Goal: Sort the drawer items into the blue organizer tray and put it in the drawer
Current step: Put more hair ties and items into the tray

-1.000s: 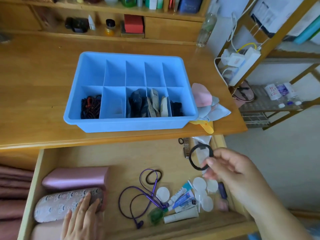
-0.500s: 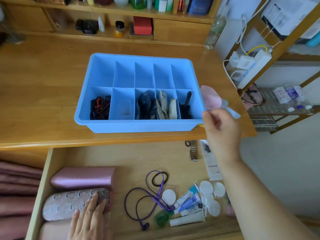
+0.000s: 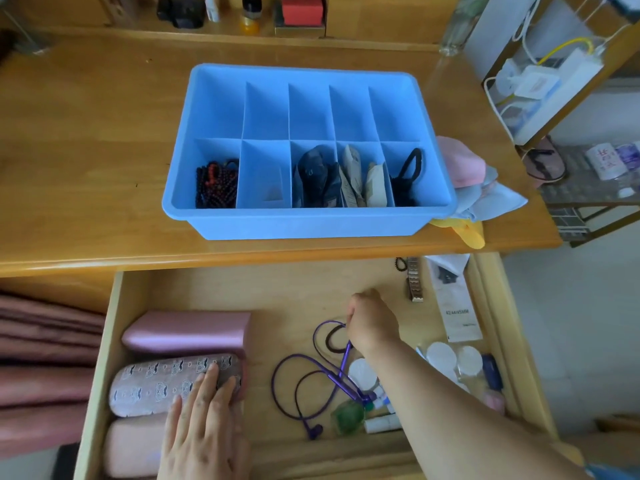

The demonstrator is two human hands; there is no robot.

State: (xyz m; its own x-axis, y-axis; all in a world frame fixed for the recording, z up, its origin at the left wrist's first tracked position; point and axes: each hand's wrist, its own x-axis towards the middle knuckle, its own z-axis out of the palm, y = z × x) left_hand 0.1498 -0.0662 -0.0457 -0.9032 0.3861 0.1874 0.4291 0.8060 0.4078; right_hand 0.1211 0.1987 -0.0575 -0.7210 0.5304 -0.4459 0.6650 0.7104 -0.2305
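Observation:
The blue organizer tray [image 3: 304, 226] stands on the desk above the open drawer [image 3: 294, 289]. Its front row holds dark beads [image 3: 216, 183], packets [image 3: 346, 178] and, in the far right compartment, a black hair tie [image 3: 410, 171]. My right hand [image 3: 372, 323] is down in the drawer, fingers curled and pinching the right side of a second black hair tie [image 3: 332, 339] that lies inside a loop of the purple earphones [image 3: 311, 375]. My left hand [image 3: 204, 420] rests flat on a patterned glasses case [image 3: 156, 382].
A pink satin case [image 3: 187, 332] lies behind the glasses case. The drawer's right side holds a metal watch band [image 3: 414, 282], a white packet [image 3: 457, 306], round white pads [image 3: 441, 355], small tubes [image 3: 381, 424] and a green bottle [image 3: 348, 412]. Pink cloth [image 3: 460, 164] lies beside the tray.
My right hand carried a black hair tie up to the tray, left it in the front right compartment, then came back down to the second tie. My left hand stayed put.

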